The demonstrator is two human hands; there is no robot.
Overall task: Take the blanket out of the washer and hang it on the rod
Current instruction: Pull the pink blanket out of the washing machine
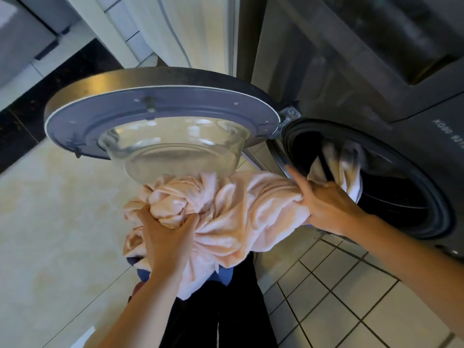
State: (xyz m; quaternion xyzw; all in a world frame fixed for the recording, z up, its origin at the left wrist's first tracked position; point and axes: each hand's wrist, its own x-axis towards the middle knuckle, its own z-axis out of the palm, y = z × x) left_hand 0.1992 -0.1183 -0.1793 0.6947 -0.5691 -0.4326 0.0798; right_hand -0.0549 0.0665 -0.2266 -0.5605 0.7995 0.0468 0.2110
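Note:
A pale pink blanket [233, 209] is bunched in a thick twisted roll that runs from the dark washer drum opening [391, 202] out to the lower left. My left hand [167, 234] grips the bunched end below the door glass. At the mouth of the drum, my right hand [326, 199] holds the roll, with the fingers curled into the cloth. A part of the blanket [336, 162] still lies inside the drum. No rod is in view.
The round washer door [160, 114] stands swung open to the left, its glass bowl just above the blanket. The grey washer front [376, 84] fills the right side. Beige floor lies left, white tiles at lower right. My dark trouser legs are below.

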